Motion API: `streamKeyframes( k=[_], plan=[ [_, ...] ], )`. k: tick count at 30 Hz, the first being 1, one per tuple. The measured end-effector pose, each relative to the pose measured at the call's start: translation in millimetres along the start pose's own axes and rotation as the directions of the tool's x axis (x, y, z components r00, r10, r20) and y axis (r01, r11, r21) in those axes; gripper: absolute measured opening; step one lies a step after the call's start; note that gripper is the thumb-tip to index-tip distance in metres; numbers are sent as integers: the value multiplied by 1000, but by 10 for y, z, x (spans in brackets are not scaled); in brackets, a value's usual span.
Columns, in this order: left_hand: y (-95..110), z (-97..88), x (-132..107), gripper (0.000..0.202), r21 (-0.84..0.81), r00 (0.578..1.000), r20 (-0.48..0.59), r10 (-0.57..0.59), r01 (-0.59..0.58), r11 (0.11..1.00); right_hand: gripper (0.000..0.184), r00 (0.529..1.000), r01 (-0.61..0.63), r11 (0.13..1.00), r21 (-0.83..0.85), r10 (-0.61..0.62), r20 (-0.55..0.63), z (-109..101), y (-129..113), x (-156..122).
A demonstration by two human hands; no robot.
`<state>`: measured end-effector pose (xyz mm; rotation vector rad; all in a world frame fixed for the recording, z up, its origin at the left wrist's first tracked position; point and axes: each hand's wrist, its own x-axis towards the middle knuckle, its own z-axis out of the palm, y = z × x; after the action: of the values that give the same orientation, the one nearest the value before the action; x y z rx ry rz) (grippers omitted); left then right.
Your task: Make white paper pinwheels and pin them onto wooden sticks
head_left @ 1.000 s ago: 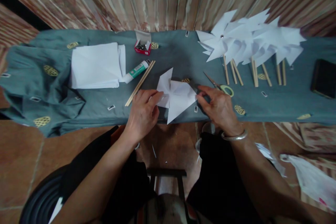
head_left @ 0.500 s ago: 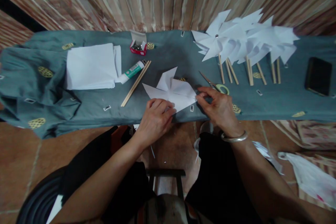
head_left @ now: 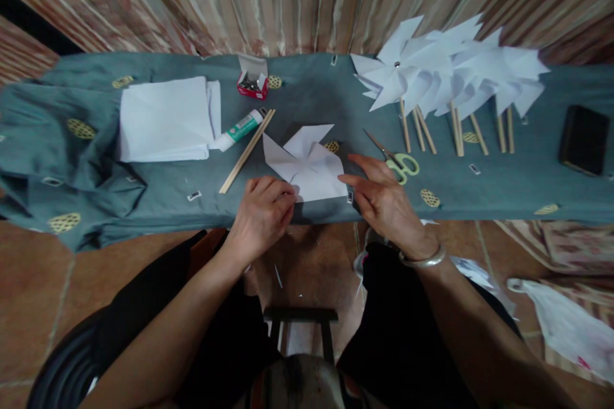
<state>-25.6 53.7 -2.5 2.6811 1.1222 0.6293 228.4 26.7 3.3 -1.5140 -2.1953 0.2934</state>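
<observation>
Left fingers: curled in tight, tips [head_left: 284, 190] pinched on the near left corner of the white folded paper pinwheel head [head_left: 307, 165].
Right fingers: stretched out and spread, loose; the tips [head_left: 343, 178] meet the pinwheel head's right edge, gripping nothing.
Left hand [head_left: 263, 212]: just left of the pinwheel head's near edge, knuckles up, over the table's front border.
Right hand [head_left: 384, 199]: just right of the pinwheel head, palm down, with a silver bangle [head_left: 422, 261] on the wrist.
Pinwheel head: flat on the grey-green patterned cloth [head_left: 144, 185], between the two hands, blades pointing left and away.
Green-handled scissors [head_left: 399, 162]: near the pinwheel head on its right, just beyond the right fingers, apart from them.
Two pale wooden sticks [head_left: 247, 150]: lying slantwise just left of the pinwheel head.
White glue tube with green label [head_left: 238, 130]: left of the pinwheel head, beside the sticks' far end.
Small red open box [head_left: 251, 85]: beyond the pinwheel head, to the left; its small dark contents are too small to tell.
Stack of white paper sheets [head_left: 165, 118]: well to the left of the pinwheel head.
Row of finished white pinwheels on sticks [head_left: 446, 73]: beyond the pinwheel head, to the right.
Black phone [head_left: 582, 139]: far right of the pinwheel head.
</observation>
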Motion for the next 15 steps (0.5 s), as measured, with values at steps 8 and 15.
streamKeyframes(
  k=[8,15],
  plan=[
    [35,23,10,18,59,999,-18,29,-28,998,43,1000,-8,1000,15,8,-4,88,-7,-19],
    [118,125,133,16,82,998,-4,62,-62,995,42,1000,-20,1000,14,20,8,99,1,-6]
  ],
)
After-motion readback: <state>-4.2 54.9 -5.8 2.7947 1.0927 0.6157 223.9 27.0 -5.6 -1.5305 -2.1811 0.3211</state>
